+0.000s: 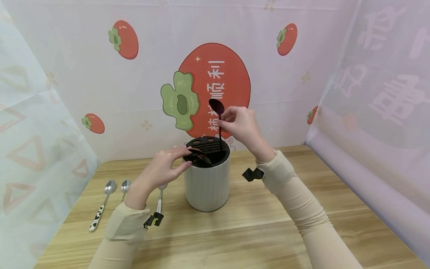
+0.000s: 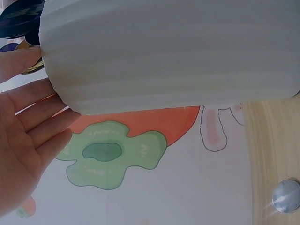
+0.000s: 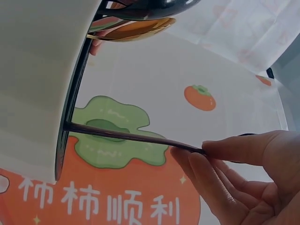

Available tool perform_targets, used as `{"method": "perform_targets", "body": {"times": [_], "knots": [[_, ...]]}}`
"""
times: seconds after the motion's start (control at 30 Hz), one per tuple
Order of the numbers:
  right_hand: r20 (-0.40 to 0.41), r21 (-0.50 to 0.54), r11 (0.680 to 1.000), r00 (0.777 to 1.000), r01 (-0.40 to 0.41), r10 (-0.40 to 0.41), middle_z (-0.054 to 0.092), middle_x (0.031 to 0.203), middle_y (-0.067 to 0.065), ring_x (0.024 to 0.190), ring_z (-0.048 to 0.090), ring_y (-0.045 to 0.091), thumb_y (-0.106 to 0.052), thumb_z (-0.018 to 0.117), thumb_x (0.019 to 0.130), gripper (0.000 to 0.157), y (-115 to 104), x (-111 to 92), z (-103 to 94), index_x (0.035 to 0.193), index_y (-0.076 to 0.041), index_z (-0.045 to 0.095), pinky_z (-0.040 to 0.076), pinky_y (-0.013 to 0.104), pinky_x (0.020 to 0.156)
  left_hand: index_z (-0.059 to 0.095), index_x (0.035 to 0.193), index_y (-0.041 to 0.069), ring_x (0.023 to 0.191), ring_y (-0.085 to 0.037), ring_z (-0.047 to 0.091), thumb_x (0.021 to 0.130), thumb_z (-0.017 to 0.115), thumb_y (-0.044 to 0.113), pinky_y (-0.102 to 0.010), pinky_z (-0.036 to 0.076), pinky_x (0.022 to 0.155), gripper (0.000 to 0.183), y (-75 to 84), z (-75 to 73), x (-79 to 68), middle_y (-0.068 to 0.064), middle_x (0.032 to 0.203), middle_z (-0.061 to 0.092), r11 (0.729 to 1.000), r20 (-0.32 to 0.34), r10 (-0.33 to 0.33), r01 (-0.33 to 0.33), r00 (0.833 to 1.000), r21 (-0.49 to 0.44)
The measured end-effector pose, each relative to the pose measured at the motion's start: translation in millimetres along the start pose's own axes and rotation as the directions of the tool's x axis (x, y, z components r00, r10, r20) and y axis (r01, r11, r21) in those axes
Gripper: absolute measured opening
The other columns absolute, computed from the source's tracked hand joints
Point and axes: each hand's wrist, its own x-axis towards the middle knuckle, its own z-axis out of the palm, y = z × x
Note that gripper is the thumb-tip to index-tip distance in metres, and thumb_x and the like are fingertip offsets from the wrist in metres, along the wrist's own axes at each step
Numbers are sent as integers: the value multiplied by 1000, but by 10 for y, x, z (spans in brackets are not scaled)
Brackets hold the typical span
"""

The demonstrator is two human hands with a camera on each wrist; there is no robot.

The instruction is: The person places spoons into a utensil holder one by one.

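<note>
My right hand (image 1: pixel 243 125) pinches a dark spoon (image 1: pixel 216 106) by its handle just below the bowl. The spoon stands upright, bowl up, with its lower end inside the black-topped white utensil holder (image 1: pixel 207 190). In the right wrist view the thin dark handle runs from the holder's rim to the thumb and fingertips. My left hand (image 1: pixel 158 168) rests at the holder's left rim, its fingers fairly straight. Beside those fingers, the bowls of a dark spoon (image 3: pixel 154 8) and a gold spoon (image 3: pixel 140 31) stick out of the holder.
On the wooden table (image 1: pixel 242 239), left of the holder, lie a spoon with a black-and-white spotted handle (image 1: pixel 97 218), another metal spoon (image 1: pixel 125 185) partly behind the left arm, and a white-handled utensil (image 1: pixel 159 205). A printed cloth (image 1: pixel 151 48) hangs behind the table.
</note>
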Motion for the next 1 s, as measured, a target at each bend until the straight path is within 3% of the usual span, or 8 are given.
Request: {"method": "perform_targets", "body": {"times": [0.43,0.73,1.0], "knots": [[39,-49,999,999,-3,5,73,75,1,66,68,9,-23,73,82,11,26,-54,18,80,-12,69,51,28,59,66,118,8,120,-33,56,91,62,30,-46,40,106,35,10,-9,-3,-12,123,64,1000,12,-9,9,1000,6],[100,-8,999,995,-31,31,73,73,2,60,67,11,-20,73,82,10,79,-82,28,83,-10,72,54,27,56,66,117,9,120,-33,57,91,62,29,-46,41,106,33,-4,2,-4,-11,122,65,1000,4,-3,3,1000,10],[144,12,998,988,-59,57,73,75,3,62,69,10,-18,73,82,9,134,-95,50,83,-9,74,57,27,60,66,117,9,120,-33,57,91,62,30,-46,41,105,34,-10,5,-4,-11,122,65,1000,7,-6,5,1000,15]]}}
